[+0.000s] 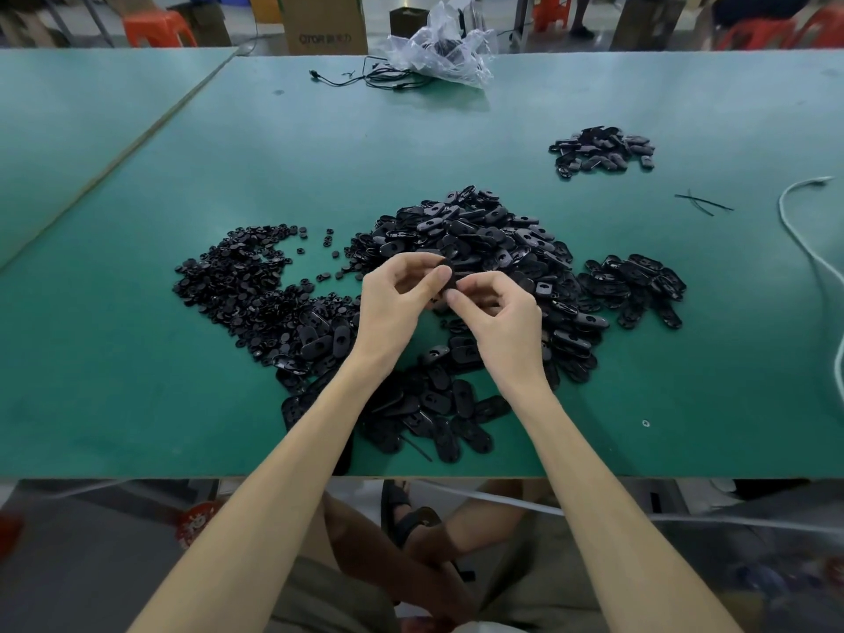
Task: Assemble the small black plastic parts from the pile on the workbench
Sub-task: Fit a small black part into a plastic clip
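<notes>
Fingers (413, 263) of the left hand (395, 308): curled, thumb and forefinger pinching a small black part (446, 272) at its upper end. Fingers (485, 280) of the right hand (504, 324): curled, thumb tip and forefinger gripping the lower end of the same part. The part is held between both hands, raised just above the main pile; its exact shape cannot be told behind the fingertips.

Main pile (479, 235): flat oval black pieces, many with a hole, heaped at mid-bench directly behind the hands.
Round-piece pile (242, 285): smaller black discs, spread to the left of the main pile, touching it at the near edge; a few strays lie between the two.
Near spread (438, 404): oval pieces lying flat between the forearms, close to the bench's front edge.
Right cluster (639, 285): oval pieces just beside the main pile.
Far cluster (603, 150): a small separate heap of oval pieces, well apart, at far right.

Workbench (114, 358): green mat surface.
Plastic bag (445, 52): clear, crumpled, at the far edge, with black cables (379, 77) trailing from it to the left.
White cord (808, 253): curving along the right side.
Black strips (703, 204): thin, crossed, near the cord.
White ring (645, 423): tiny, alone, at near right.
Cardboard box (326, 25): beyond the bench.
</notes>
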`<action>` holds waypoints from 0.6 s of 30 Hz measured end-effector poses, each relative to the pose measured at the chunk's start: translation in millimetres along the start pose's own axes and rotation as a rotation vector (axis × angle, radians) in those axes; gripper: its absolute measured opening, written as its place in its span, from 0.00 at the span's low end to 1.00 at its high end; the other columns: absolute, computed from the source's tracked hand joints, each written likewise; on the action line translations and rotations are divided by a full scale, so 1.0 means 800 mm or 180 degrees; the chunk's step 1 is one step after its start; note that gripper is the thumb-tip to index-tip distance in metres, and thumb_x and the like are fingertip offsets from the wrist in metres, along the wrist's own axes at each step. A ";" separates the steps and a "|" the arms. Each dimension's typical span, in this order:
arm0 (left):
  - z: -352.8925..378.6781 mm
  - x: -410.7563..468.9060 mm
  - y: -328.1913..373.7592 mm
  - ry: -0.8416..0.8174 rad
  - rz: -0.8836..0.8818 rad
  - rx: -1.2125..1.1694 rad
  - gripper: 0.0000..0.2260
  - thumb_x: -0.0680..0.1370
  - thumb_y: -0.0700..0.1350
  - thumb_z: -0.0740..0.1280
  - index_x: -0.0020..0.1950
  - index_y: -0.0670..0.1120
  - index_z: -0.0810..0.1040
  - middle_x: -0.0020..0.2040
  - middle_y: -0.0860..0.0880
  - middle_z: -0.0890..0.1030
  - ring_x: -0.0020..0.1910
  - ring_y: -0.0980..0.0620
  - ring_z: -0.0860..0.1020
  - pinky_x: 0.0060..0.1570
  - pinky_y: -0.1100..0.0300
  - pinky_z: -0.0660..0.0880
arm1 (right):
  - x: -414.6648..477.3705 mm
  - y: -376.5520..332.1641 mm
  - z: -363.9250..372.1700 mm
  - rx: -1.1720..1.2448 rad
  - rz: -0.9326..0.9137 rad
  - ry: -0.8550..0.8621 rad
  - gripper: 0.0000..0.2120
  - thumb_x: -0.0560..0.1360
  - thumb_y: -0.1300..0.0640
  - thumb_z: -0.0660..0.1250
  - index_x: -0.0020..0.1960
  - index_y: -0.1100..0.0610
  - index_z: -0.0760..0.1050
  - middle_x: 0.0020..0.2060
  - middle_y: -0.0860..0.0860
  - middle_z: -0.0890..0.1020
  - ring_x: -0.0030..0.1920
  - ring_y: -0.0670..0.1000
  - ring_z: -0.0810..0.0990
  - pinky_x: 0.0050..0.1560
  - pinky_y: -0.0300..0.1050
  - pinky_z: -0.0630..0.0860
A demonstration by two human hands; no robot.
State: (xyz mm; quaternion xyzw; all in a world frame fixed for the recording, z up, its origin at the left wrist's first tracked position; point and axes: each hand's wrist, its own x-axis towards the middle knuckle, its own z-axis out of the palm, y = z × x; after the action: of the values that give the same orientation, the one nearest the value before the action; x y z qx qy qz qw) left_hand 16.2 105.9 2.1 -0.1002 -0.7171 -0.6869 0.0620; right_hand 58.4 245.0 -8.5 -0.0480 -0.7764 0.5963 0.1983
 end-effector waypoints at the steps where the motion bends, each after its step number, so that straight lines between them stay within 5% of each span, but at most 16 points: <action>1: 0.000 0.001 0.000 -0.0020 -0.0044 -0.0053 0.06 0.78 0.40 0.75 0.54 0.43 0.85 0.43 0.53 0.87 0.41 0.60 0.84 0.41 0.69 0.78 | 0.000 0.000 0.000 -0.0046 0.0022 -0.0018 0.05 0.76 0.55 0.78 0.50 0.55 0.84 0.43 0.46 0.86 0.45 0.46 0.84 0.52 0.45 0.82; 9: 0.003 0.001 -0.003 -0.0415 -0.0031 -0.0038 0.06 0.81 0.42 0.71 0.56 0.45 0.87 0.45 0.46 0.88 0.42 0.54 0.83 0.45 0.59 0.82 | 0.000 -0.001 0.001 -0.0025 0.0132 -0.0046 0.08 0.76 0.54 0.79 0.45 0.56 0.82 0.39 0.49 0.86 0.42 0.51 0.85 0.49 0.49 0.83; 18: 0.001 -0.001 -0.004 -0.0380 0.0118 0.0071 0.07 0.82 0.35 0.69 0.57 0.40 0.85 0.47 0.44 0.87 0.42 0.53 0.84 0.46 0.55 0.83 | 0.000 0.001 0.003 0.0144 0.0017 0.0117 0.03 0.82 0.56 0.69 0.54 0.53 0.80 0.44 0.47 0.86 0.45 0.46 0.86 0.52 0.43 0.82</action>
State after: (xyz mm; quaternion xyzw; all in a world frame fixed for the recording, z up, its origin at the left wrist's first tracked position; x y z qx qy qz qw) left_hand 16.2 106.5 -0.9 -0.1536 -0.7251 -0.6705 0.0330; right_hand 57.5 243.1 -9.4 -0.0565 -0.7588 0.6132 0.2120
